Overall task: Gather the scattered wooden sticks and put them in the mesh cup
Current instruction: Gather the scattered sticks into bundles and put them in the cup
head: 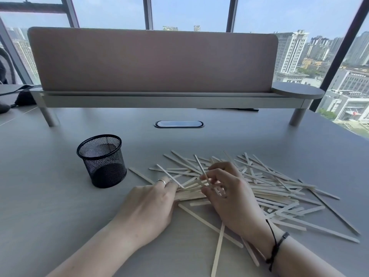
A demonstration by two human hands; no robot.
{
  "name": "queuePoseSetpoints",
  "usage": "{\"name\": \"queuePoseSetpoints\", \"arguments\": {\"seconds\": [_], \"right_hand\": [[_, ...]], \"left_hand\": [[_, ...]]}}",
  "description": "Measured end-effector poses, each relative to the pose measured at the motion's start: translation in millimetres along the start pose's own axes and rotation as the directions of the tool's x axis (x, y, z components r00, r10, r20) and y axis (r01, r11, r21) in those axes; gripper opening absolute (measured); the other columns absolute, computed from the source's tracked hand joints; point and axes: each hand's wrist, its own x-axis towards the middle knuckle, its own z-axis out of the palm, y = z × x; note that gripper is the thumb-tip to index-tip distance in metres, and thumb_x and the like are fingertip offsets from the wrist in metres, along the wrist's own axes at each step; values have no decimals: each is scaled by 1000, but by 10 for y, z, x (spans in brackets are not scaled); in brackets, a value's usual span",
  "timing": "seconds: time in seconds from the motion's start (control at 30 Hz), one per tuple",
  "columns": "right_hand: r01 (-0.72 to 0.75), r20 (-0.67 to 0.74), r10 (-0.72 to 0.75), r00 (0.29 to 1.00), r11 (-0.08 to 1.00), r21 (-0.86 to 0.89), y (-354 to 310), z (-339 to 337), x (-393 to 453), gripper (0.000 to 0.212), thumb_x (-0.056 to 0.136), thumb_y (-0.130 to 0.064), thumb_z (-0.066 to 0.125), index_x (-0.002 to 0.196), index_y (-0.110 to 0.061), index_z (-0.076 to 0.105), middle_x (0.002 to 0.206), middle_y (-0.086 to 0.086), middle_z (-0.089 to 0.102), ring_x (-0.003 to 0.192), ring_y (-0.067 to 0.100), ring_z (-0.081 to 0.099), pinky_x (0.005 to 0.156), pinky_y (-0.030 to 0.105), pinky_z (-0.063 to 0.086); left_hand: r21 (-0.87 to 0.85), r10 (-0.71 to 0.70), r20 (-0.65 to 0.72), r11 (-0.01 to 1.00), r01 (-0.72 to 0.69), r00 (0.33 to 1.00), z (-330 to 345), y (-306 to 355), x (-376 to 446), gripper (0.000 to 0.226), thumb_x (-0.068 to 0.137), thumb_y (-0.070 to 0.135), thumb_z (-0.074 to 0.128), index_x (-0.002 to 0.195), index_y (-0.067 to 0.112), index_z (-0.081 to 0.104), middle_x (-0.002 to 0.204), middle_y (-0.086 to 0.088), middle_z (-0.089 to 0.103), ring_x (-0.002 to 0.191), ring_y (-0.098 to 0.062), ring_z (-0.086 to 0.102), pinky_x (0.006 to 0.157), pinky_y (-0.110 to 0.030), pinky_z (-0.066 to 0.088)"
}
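Both hands down in the wooden sticks [269, 188], which lie in a loose crisscrossed pile on the grey worktop [50, 206], mostly centre to right, a few strays toward the near edge. Left hand [147, 208], ring on one finger, lies palm-down with its fingers curled around a small bundle of sticks at the pile's left edge. Right hand [229, 196], black cord on the wrist, has fingers bent and pinching a couple of sticks, one angled up off the pile. Mesh cup [102, 159] stands upright to the left of the pile, apart from it, no sticks visible in it.
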Motion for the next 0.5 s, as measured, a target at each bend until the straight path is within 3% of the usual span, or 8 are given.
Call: {"name": "queuePoseSetpoints", "arguments": {"seconds": [0.13, 0.2, 0.33, 0.4, 0.5], "right_hand": [[-14, -42, 15, 999, 1000, 15, 1, -13, 10, 29, 77, -6, 79, 95, -28, 73, 116, -14, 54, 93, -9, 54, 78, 0, 35], [-21, -53, 21, 998, 1000, 9, 3, -14, 15, 33, 78, -5, 78, 95, -32, 71, 121, -15, 52, 92, -11, 52, 78, 0, 34], [-45, -51, 48, 998, 997, 64, -30, -46, 18, 39, 80, 2, 72, 97, -33, 70, 132, -13, 45, 99, -10, 53, 74, 0, 38], [-61, -52, 66, 996, 994, 89, -41, -57, 22, 42, 80, 4, 69, 98, -34, 69, 137, -15, 41, 102, -6, 55, 76, 2, 41], [-63, -55, 68, 996, 994, 93, -24, -55, 27, 47, 80, 5, 66, 100, -38, 66, 143, -16, 36, 110, 0, 57, 79, 7, 46]], "left_hand": [[64, -59, -26, 996, 61, 998, -32, -72, 17, 27, 72, 12, 70, 95, 23, 62, 79, 4, 67, 53, -25, 66, 40, -30, 35], [77, -62, -18, 995, 64, 998, -50, -113, 6, 21, 77, 14, 63, 96, 22, 59, 76, 2, 69, 55, -26, 66, 42, -31, 36], [5, -88, -11, 996, 88, 996, -113, -140, -19, 18, 94, 36, 41, 106, 26, 51, 82, 1, 71, 74, -27, 70, 52, -35, 34], [-44, -123, -17, 991, 122, 992, -158, -138, -16, 23, 96, 48, 39, 105, 29, 49, 84, 2, 72, 78, -27, 70, 53, -35, 32], [-113, -185, 13, 976, 185, 983, -198, -119, -5, 19, 97, 48, 43, 97, 29, 46, 89, 2, 71, 84, -29, 67, 55, -36, 32]]}}
